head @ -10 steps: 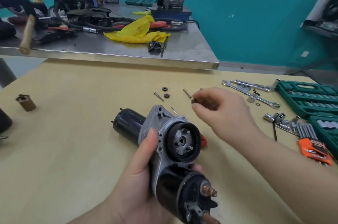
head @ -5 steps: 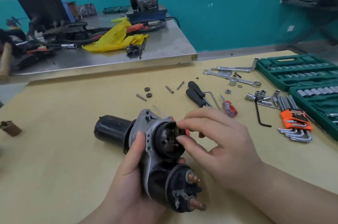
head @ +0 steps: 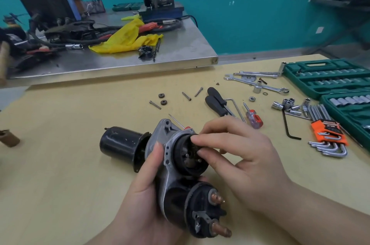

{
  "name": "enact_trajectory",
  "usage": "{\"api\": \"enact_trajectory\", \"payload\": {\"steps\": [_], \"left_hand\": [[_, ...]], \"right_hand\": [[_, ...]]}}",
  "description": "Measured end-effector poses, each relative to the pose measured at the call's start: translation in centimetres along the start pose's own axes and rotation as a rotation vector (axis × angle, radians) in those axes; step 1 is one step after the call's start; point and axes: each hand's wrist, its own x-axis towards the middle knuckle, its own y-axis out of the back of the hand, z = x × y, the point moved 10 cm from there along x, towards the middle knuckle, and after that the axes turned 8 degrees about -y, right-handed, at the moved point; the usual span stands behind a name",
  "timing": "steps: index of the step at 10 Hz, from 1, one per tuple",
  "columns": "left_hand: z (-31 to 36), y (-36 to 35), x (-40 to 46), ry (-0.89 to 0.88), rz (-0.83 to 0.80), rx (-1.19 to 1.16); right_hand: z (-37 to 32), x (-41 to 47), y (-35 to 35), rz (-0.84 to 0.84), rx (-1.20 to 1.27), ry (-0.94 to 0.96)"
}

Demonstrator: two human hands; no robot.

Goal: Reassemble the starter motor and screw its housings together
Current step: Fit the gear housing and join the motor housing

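Black-and-grey describes the starter motor, a black cylindrical body joined to a cast grey aluminium housing, held above the pale yellow wooden worktable near its front edge. The left hand grips the grey housing from below and behind, thumb laid up the housing's left flank, fingers curled under the black solenoid with its two copper terminal studs. The black round gear cavity of the housing faces the camera. The right hand reaches in from the right; its thumb and forefinger are closed to a narrow pinch at the cavity's upper right rim, on a small dark part too hidden to identify; the remaining fingers are loosely bent.

Left of the motor the tabletop lies bare as far as a small brown cylinder at the left edge. Behind the motor, well apart from both hands, lie two small toothed pinion gears and three loose steel bolts. To the right sit two black-handled screwdrivers, a red-handled screwdriver, chrome spanners, loose sockets, an orange holder of hex keys and a green socket-set case along the right edge. A grey steel bench with a yellow cloth borders the far side.
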Motion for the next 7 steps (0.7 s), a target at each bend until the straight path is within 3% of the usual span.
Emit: {"api": "enact_trajectory", "payload": {"steps": [1, 4, 6, 7], "left_hand": [[-0.6, -4.3, -1.4, 0.114, -0.320, -0.181], [0.0, -5.1, -1.5, 0.057, -0.331, -0.008], [0.0, -5.6, -1.8, 0.053, -0.373, -0.020], [-0.1, -5.7, -1.9, 0.055, -0.350, -0.008]], "right_hand": [[0.7, 0.0, -0.1, -0.029, 0.134, -0.092], [3.0, 0.3, -1.0, -0.070, 0.303, -0.389], [3.8, 0.5, -1.7, -0.232, 0.486, -0.564], [4.5, -0.4, -2.8, -0.244, 0.692, -0.678]]}}
